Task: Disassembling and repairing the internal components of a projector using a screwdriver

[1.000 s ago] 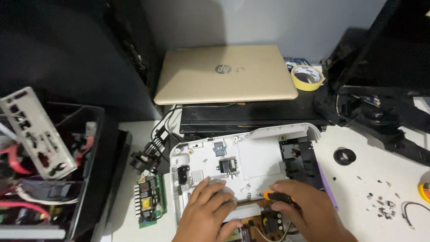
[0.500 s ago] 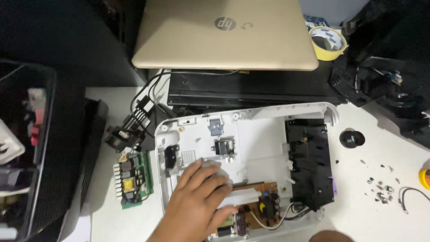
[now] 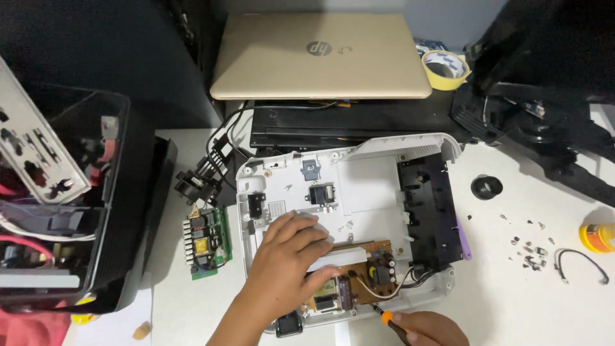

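While left hand (image 3: 288, 256) lies flat on casing (image 3: 359, 179), right hand (image 3: 429, 327) grips screwdriver (image 3: 392, 322); white desk (image 3: 512, 295).

Two hands are showing over the bench: the left hand (image 3: 289, 259) is lying on one opened white casing (image 3: 349, 218), and the right hand (image 3: 429, 328) is gripping one orange-tipped screwdriver (image 3: 391, 320). Two circuit boards are lying out, one brown board (image 3: 359, 279) and one green board (image 3: 206, 242). One closed laptop (image 3: 320, 56), one tape roll (image 3: 445, 69), one black ring (image 3: 486, 188) and one small scatter of screws (image 3: 528, 247) are sitting around them.
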